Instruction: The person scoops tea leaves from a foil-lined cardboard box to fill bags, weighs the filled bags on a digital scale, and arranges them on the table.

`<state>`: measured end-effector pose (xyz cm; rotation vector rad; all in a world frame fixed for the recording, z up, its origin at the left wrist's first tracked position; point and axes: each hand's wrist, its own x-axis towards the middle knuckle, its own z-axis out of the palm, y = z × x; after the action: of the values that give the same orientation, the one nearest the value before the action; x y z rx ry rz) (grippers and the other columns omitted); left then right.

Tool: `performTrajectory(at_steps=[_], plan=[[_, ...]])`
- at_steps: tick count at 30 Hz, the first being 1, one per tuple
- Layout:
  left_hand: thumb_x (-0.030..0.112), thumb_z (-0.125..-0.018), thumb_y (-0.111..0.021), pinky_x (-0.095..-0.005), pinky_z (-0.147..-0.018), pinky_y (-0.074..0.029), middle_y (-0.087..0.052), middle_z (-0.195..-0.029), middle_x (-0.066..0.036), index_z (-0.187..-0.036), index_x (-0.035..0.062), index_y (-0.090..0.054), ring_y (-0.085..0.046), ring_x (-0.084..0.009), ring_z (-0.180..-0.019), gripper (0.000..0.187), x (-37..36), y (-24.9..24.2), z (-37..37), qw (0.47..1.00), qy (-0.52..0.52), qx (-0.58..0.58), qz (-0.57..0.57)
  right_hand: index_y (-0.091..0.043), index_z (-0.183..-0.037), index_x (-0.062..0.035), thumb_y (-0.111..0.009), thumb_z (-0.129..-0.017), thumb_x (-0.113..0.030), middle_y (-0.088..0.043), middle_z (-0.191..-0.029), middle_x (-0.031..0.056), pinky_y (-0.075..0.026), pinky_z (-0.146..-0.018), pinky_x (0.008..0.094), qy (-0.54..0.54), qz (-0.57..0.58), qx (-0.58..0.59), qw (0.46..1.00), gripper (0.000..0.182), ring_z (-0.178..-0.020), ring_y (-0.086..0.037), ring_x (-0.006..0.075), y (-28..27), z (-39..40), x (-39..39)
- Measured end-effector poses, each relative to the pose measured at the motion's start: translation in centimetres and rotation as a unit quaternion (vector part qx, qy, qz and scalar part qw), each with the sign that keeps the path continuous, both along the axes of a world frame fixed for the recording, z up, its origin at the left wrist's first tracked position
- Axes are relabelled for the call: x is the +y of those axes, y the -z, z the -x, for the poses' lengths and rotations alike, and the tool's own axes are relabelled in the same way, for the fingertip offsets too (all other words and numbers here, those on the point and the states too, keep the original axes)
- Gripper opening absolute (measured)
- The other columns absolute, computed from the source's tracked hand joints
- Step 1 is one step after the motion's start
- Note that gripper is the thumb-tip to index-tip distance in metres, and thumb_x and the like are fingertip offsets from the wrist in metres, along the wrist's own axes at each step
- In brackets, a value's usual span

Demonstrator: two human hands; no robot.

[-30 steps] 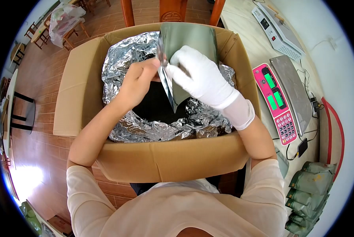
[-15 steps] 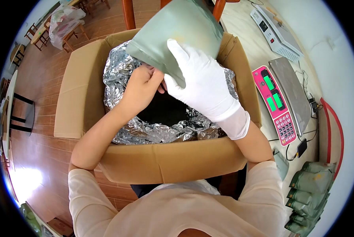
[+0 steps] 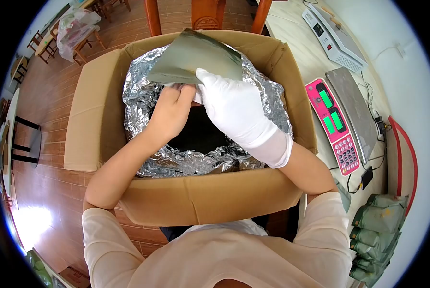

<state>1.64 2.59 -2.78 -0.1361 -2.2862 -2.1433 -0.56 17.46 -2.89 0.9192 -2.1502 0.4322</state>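
Two hands meet on one grey-green foil pouch [image 3: 193,60], held flat and tilted over the far half of the open cardboard box [image 3: 200,192], above its crinkled silver foil liner [image 3: 186,161]. The gloved right hand [image 3: 232,113] pinches the pouch's near edge with thumb on top, while the bare left hand [image 3: 169,113] grips the same edge from below, fingers curled at what looks like the pouch mouth. To do this well, I judge the right hand should keep the pouch steady and centred over the dark opening in the liner, so the left can work the mouth apart without creasing it or snagging the foil. On the table to the right sit a pink weighing scale [image 3: 337,127], a white sealing machine [image 3: 332,33] near the far edge, and a stack of filled green pouches [image 3: 376,240] at the near right corner.
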Motion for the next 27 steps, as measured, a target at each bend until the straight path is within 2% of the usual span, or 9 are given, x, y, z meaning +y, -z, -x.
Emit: performTrajectory(at_steps=[2,6,10,13,14,16,20,25,27], plan=[[0.019,-0.09,-0.041,-0.0362,-0.068,-0.045,-0.059,-0.079,-0.019,-0.087,-0.0112,-0.053,-0.056,-0.0211,-0.073,0.033,-0.8,0.7,0.5,0.986,-0.008,0.108,0.126,-0.056,-0.1,-0.0008,-0.059,-0.081,-0.018,-0.057,-0.064,0.0058,-0.046,-0.048,0.0314,-0.001,0.017,0.0,1.0,0.026,-0.053,-0.059,0.0206,-0.7,-0.1,-0.1],[0.018,-0.088,-0.043,-0.0383,-0.058,-0.041,-0.049,-0.058,-0.021,-0.07,-0.0115,-0.05,-0.049,-0.0217,-0.054,0.035,-0.9,-0.6,0.7,0.964,-0.039,0.13,0.23,-0.056,-0.099,-0.0037,-0.06,-0.079,-0.017,-0.056,-0.062,0.0066,-0.046,-0.048,0.0312,0.005,0.101,-0.038,0.994,0.024,-0.053,-0.058,0.0218,-2.3,-0.4,0.6],[0.019,-0.089,-0.045,-0.0384,-0.056,-0.041,-0.048,-0.052,-0.019,-0.062,-0.0115,-0.049,-0.048,-0.0202,-0.051,0.041,-0.5,-0.9,1.3,0.97,-0.086,0.167,0.156,-0.055,-0.1,0.0008,-0.057,-0.077,-0.017,-0.056,-0.07,0.0069,-0.046,-0.05,0.0307,-0.036,-0.003,0.06,0.998,0.029,-0.06,-0.059,0.0194,-1.9,0.6,0.4],[0.001,-0.083,-0.05,-0.0295,-0.06,-0.046,-0.063,-0.077,-0.011,-0.093,-0.0043,-0.059,-0.057,-0.0127,-0.066,0.014,0.8,-2.8,1.8,0.916,-0.232,0.29,-0.153,-0.055,-0.101,0.0033,-0.056,-0.076,-0.016,-0.055,-0.073,0.0059,-0.046,-0.053,0.0295,-0.003,-0.057,0.106,0.993,0.031,-0.064,-0.058,0.018,-1.7,0.3,0.0],[0.001,-0.083,-0.05,-0.0295,-0.06,-0.046,-0.063,-0.077,-0.011,-0.093,-0.0043,-0.059,-0.057,-0.0127,-0.066,0.014,0.1,-2.9,1.9,0.916,-0.23,0.291,-0.152,-0.055,-0.103,0.0041,-0.057,-0.075,-0.018,-0.055,-0.073,0.0045,-0.045,-0.054,0.0289,0.002,-0.081,0.102,0.992,0.035,-0.066,-0.056,0.0177,-1.3,0.4,-0.1],[-0.008,-0.08,-0.049,-0.0244,-0.064,-0.047,-0.065,-0.089,-0.008,-0.106,0.0019,-0.057,-0.059,-0.0113,-0.073,0.029,-2.0,-2.8,1.9,0.922,-0.194,0.324,0.088,-0.055,-0.105,0.0032,-0.059,-0.074,-0.019,-0.055,-0.074,0.0046,-0.045,-0.055,0.0298,0.018,-0.076,0.078,0.994,0.038,-0.066,-0.056,0.0183,-2.0,0.2,-0.2],[-0.009,-0.077,-0.051,-0.0237,-0.065,-0.047,-0.066,-0.085,-0.008,-0.101,0.0048,-0.061,-0.061,-0.0117,-0.073,0.029,-0.9,-2.6,0.2,0.93,-0.136,0.28,0.197,-0.055,-0.113,-0.0011,-0.063,-0.072,-0.022,-0.055,-0.075,0.0047,-0.046,-0.06,0.0324,0.075,-0.078,0.046,0.993,0.046,-0.069,-0.056,0.0194,-2.7,0.2,0.5],[-0.007,-0.078,-0.055,-0.0225,-0.07,-0.048,-0.067,-0.087,-0.009,-0.101,0.006,-0.063,-0.061,-0.0111,-0.075,0.027,-2.6,-2.9,2.3,0.929,-0.178,0.31,0.094,-0.048,-0.126,-0.0042,-0.071,-0.069,-0.019,-0.058,-0.092,0.0094,-0.046,-0.073,0.0378,0.193,-0.108,-0.052,0.974,0.063,-0.085,-0.057,0.0254,-3.6,1.4,2.0],[-0.005,-0.079,-0.058,-0.0231,-0.066,-0.048,-0.067,-0.083,-0.009,-0.101,0.0057,-0.063,-0.061,-0.0102,-0.071,0.024,-2.9,-3.1,2.8,0.899,-0.22,0.342,0.164,-0.047,-0.126,-0.0044,-0.071,-0.072,-0.02,-0.058,-0.095,0.0099,-0.046,-0.075,0.0389,0.169,-0.059,-0.06,0.982,0.061,-0.088,-0.057,0.0261,-3.8,1.7,2.4]])
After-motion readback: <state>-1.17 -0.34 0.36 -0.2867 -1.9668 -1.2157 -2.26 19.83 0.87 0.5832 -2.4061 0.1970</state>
